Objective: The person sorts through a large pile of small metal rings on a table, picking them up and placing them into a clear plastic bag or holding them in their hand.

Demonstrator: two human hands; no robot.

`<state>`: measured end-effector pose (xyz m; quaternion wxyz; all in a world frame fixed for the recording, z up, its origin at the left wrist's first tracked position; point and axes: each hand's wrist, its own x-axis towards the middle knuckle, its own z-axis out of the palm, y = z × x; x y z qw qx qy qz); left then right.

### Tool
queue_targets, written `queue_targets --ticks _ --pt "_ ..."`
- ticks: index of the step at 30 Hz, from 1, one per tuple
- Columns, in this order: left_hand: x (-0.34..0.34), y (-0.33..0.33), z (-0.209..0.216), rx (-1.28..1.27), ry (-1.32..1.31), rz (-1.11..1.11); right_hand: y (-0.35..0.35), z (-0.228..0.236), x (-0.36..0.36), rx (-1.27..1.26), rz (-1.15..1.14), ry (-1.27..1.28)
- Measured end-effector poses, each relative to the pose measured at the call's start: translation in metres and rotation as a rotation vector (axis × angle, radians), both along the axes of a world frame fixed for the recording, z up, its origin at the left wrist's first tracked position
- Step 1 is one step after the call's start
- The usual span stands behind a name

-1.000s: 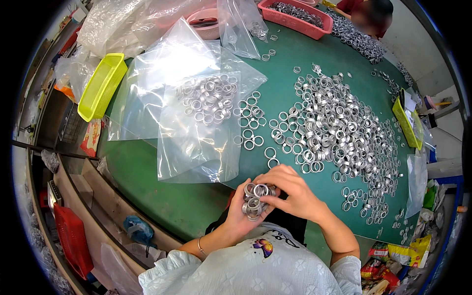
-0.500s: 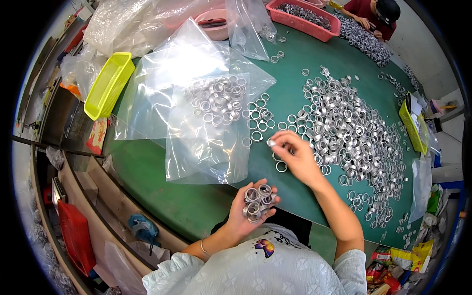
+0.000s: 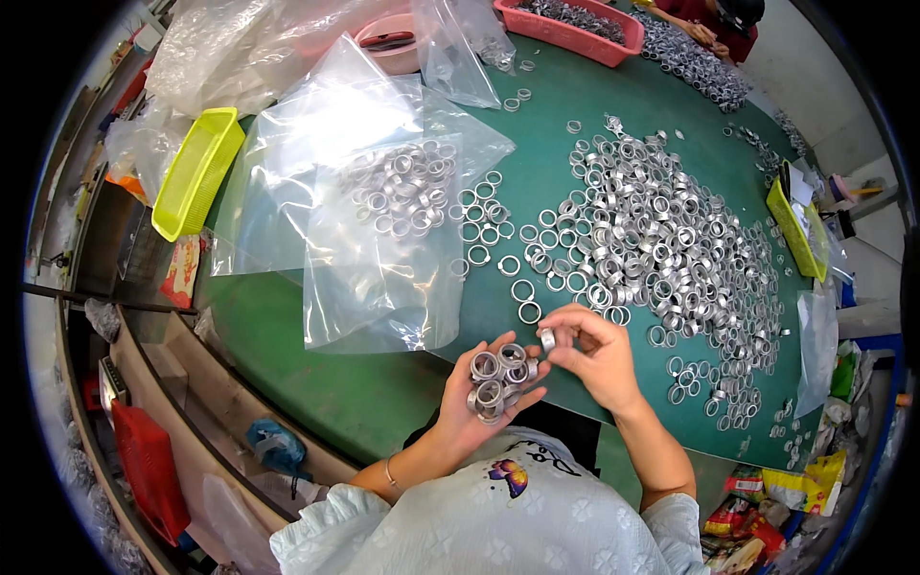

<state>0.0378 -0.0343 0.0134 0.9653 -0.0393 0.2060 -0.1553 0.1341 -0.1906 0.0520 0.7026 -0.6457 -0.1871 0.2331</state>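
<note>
Palm up, my left hand (image 3: 464,406) cups several silver metal rings (image 3: 490,392) in front of my body, at the table's near edge. Close beside it, my right hand (image 3: 599,356) pinches a single metal ring (image 3: 547,339) between thumb and fingertips. A large heap of the same rings (image 3: 661,240) spreads over the green table (image 3: 537,125) beyond and right of my right hand. Some loose rings (image 3: 485,218) lie left of the heap. Further left, a clear plastic bag (image 3: 383,297) lies flat with a cluster of rings (image 3: 404,189) showing in it or beneath it; I cannot tell which.
A yellow-green basket (image 3: 198,174) stands at the left, another (image 3: 796,230) at the right edge. A pink basket (image 3: 575,31) of metal parts sits at the back. Beyond it another person's hand (image 3: 701,34) is by more parts. A red basket (image 3: 150,471) is lower left.
My right hand has come back from the edge of the heap toward my left hand, carrying one ring. The left hand stays cupped around its rings. The whole view has shifted slightly.
</note>
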Motion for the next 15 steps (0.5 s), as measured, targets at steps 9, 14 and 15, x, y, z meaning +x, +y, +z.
queue_targets --ticks 9,14,15 --pt "0.001 -0.001 -0.005 0.009 -0.070 0.054 0.007 0.021 -0.024 -0.422 0.001 -0.774" --pt "-0.023 0.017 -0.004 0.040 -0.019 0.103 0.001 0.012 -0.026 -0.373 0.023 -0.715" --pt "-0.030 0.024 -0.002 0.021 -0.008 0.156 -0.001 0.010 -0.027 -0.358 0.023 -0.683"
